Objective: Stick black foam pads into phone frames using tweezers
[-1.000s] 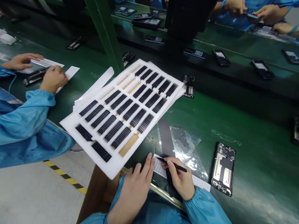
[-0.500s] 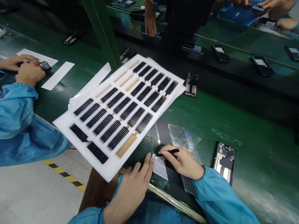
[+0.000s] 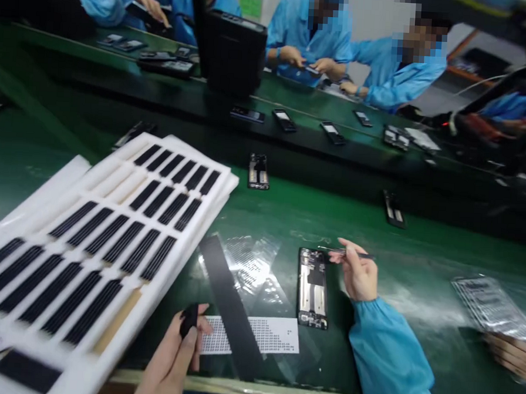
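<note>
My left hand [image 3: 173,348] pinches a small black piece [image 3: 189,319] between thumb and fingers; its exact kind is unclear. Beside those fingers lies a white sheet [image 3: 277,336] dotted with rows of small dark spots. A long black strip [image 3: 229,295] crosses over it. My right hand [image 3: 358,272] grips thin dark tweezers [image 3: 366,256], their tips pointing left at the top edge of an opened phone [image 3: 313,291]. The phone lies on the green bench with its inner parts exposed.
White foam trays [image 3: 184,257] holding rows of black strips are stacked at left. Clear plastic film [image 3: 255,261] lies behind the dotted sheet. More opened phones [image 3: 259,171] sit farther back. Wrapped parts [image 3: 495,309] lie at right. Co-workers in blue [image 3: 310,41] sit opposite.
The view has swung right. My right hand has moved from the dotted sheet to the phone's top with the tweezers. The left hand now holds a small black piece.
</note>
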`<state>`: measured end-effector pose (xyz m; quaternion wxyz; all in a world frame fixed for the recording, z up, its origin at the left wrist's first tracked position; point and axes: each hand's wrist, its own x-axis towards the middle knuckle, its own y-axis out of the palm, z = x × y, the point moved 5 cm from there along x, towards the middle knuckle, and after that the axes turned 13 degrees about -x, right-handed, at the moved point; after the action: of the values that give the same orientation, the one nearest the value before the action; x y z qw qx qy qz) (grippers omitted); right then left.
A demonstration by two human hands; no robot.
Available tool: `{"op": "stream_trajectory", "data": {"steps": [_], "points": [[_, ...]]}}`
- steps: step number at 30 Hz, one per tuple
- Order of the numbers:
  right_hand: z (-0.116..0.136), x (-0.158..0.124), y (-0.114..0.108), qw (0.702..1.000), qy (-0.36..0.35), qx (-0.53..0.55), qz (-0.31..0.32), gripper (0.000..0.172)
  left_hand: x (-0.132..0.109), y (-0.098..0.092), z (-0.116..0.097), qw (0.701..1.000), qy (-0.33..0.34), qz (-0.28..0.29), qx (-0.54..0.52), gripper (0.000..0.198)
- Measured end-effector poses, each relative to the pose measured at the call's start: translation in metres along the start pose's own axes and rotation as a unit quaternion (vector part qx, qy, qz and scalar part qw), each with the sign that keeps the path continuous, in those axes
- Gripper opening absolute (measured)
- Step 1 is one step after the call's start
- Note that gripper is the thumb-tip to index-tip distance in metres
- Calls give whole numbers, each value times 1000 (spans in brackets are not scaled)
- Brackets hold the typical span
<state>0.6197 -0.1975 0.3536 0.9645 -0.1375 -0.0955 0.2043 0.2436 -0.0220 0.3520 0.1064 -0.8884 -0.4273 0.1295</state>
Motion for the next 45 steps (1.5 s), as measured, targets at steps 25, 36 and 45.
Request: {"op": "stream_trajectory", "data": {"steps": [25, 36, 45], "points": [[-13, -6, 19, 973, -120, -146, 130, 34, 13, 180, -42, 877, 402, 193, 177, 49], [-5, -35, -55, 991, 46, 34, -119, 32, 17, 190, -62, 832, 418, 308, 196, 53], [16, -154, -49, 934, 41, -288, 208, 43, 18, 196, -56, 822, 421, 327, 201, 49]]}}
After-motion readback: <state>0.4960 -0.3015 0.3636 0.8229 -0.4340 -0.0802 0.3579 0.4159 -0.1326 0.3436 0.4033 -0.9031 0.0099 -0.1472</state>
